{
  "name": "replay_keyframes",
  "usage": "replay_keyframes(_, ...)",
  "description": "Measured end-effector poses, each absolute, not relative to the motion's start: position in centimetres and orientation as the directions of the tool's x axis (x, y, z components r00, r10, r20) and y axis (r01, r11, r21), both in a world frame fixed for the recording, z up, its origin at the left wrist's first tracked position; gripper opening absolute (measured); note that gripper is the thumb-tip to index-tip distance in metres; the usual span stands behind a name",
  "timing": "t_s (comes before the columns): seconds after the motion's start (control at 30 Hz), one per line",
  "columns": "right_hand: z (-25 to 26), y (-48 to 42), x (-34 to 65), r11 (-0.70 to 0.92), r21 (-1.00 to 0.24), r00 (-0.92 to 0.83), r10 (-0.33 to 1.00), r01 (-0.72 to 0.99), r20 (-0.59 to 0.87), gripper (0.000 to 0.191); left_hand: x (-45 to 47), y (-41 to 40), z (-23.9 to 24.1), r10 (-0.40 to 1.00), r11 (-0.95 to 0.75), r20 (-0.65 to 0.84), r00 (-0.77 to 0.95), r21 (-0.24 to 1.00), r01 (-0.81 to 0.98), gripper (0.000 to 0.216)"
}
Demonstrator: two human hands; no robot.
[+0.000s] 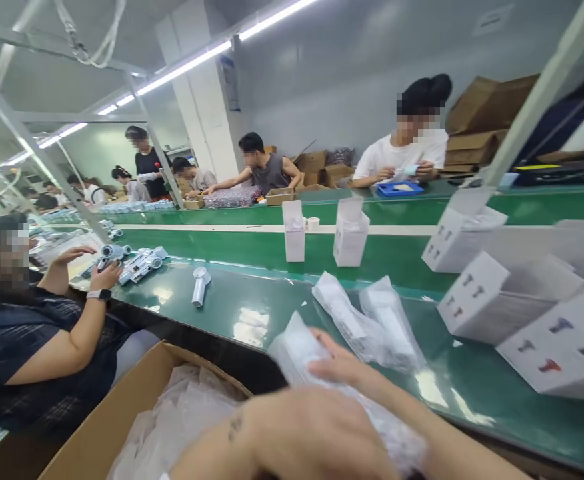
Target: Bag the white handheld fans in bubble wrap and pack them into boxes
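White wrapped packet (296, 343), lower centre of frame, held in my right hand (339, 363); my left hand (317, 427) blurred before it, grip unclear; green bench (172, 293) beyond.

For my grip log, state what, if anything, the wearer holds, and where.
A plastic-wrapped pale item: the right hand grips it near its far end. The left hand blurs over its nearer part; whether it grips cannot be told.

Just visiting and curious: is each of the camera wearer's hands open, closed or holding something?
Left hand: blurred; its grip cannot be told.
Right hand: closed, holding a plastic-wrapped item.
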State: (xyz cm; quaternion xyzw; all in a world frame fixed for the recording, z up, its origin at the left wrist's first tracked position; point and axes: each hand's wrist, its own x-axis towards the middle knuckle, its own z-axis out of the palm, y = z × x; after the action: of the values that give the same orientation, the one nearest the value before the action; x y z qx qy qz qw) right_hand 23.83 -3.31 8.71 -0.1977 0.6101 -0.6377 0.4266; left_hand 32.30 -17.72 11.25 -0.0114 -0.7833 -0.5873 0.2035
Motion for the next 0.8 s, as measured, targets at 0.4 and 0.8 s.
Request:
replay_keyframes(0.4, 2.9, -9.5, 14.0, 0.575, -0.547, -0.782, -0.551, -0.609, 0.291, 0.055, 28.1, -39.2, 9.7, -0.936, 0.079, -0.121, -0.331, 0.844, -0.531, 0.016)
replay_keyframes(0.8, 1.8, -17.1, 32.3, 0.116, -0.735, -0.390, -0.787, 0.668, -0.478, 0.032, 46.4, -24.1, -4.2, -0.655, -0.107, -0.290, -0.697, 0.950, -0.294, 0.034)
